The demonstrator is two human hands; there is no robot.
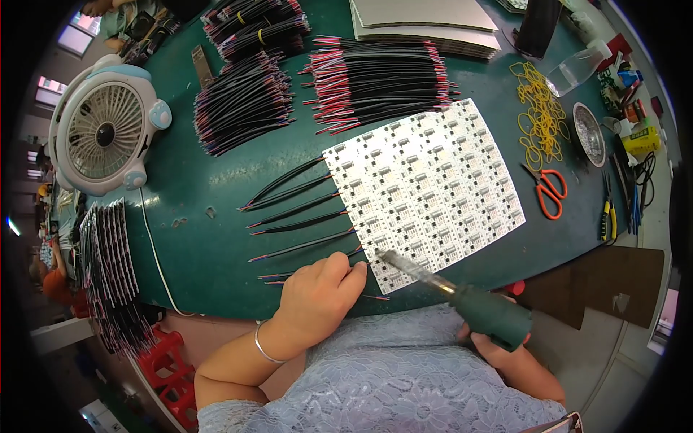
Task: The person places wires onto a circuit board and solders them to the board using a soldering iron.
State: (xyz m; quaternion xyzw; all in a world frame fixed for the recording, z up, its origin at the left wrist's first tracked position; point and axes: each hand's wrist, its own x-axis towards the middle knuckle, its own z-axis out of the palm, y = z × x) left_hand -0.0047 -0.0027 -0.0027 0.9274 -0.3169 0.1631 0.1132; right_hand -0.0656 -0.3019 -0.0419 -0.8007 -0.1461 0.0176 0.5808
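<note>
A white circuit board panel point(433, 189), covered with rows of small components, lies tilted on the green table. Several black cables point(296, 216) stick out leftward from its left edge. At the panel's lower left corner, my left hand point(314, 297) is closed in a pinch on a thin black cable point(355, 252); the fingers hide most of it. My right hand point(498, 349) is wrapped round the dark green handle of a soldering iron point(493, 316). The iron's metal tip reaches the panel's left edge, close to my left fingertips.
Bundles of black cables point(393, 83) lie behind the panel. A white fan point(106, 135) stands at left. On the right are yellow rubber bands point(540, 115), orange-handled scissors point(552, 193), a metal bowl point(590, 135), pliers point(608, 216) and a clear bottle point(577, 68). Grey boards point(426, 18) sit at the back.
</note>
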